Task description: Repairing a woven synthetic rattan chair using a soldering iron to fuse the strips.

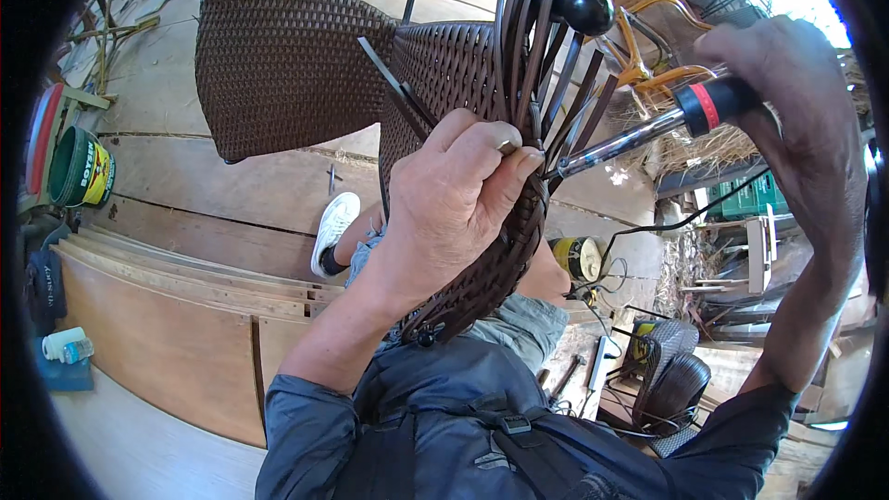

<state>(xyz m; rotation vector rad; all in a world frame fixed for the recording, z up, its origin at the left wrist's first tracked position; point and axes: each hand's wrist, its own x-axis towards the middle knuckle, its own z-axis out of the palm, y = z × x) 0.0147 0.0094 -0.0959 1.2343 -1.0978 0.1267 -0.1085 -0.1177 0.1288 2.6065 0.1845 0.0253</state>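
A dark brown woven wicker chair [292,65] rests across my lap, its frame edge running up the middle. Long loose wicker strips [523,28] bundle upward along that edge, and several short ends stick out on both sides. My left hand [454,194] is closed on the edge, thumb and forefinger pinching a wicker strip [507,145]. In my right hand [806,83], slightly blurred, is what looks like a soldering iron [620,143] with a black handle, a red band and a metal barrel. Its tip meets the weave right beside my left thumb.
Black ball feet [586,11] cap the frame at the top. A black cord [685,219] trails at the right. Around me are a paint bucket [83,169], a lidded can [579,257], a green crate [750,194], a hammer [567,378] and a wooden panel [162,333].
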